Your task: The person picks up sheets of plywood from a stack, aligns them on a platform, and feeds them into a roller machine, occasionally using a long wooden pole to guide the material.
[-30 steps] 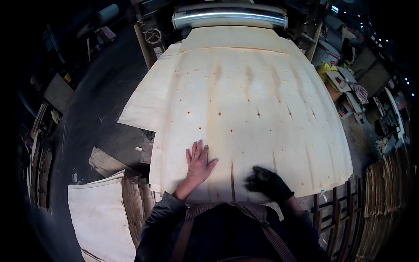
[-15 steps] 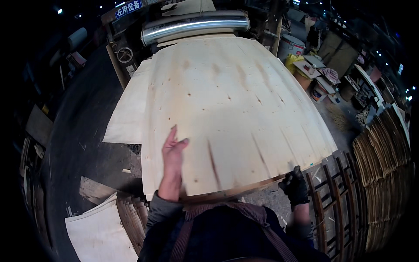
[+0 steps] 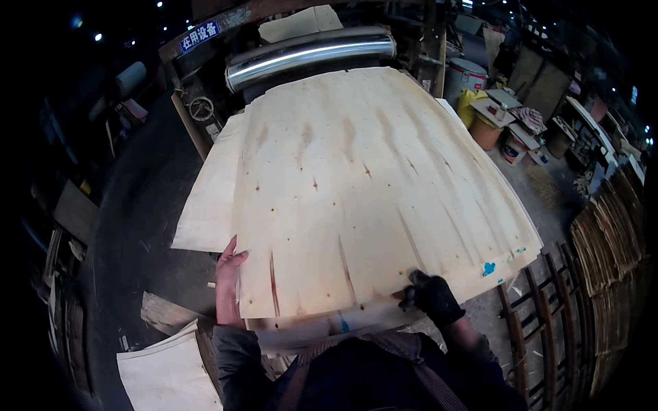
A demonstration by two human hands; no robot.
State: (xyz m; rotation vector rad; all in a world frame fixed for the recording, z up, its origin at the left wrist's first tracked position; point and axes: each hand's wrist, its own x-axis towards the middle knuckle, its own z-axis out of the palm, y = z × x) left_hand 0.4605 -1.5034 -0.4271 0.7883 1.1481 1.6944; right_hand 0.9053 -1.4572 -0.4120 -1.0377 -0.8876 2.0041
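A large pale wood veneer sheet (image 3: 356,198) with dark knots and streaks lies over other sheets in front of me. At its left edge, near the front corner, my bare left hand (image 3: 229,270) is closed with the thumb on top; its other fingers are partly hidden. My right hand (image 3: 432,296), in a black glove, is closed on the sheet's near edge, right of the middle. Under that edge shows a lower sheet (image 3: 452,288) with blue stains at its right end. Another pale sheet (image 3: 205,205) sticks out at the left.
A shiny metal roller (image 3: 312,58) spans the machine beyond the sheets, with a handwheel (image 3: 201,109) at its left. Stacked veneer (image 3: 610,246) and a dark slatted rack (image 3: 541,322) stand at right. More sheets (image 3: 168,370) lie low at left; buckets (image 3: 485,130) stand far right.
The top sheet has shifted toward me, its far edge now short of the roller. My left hand moved from above the sheet to its left edge; my right hand moved left along the near edge.
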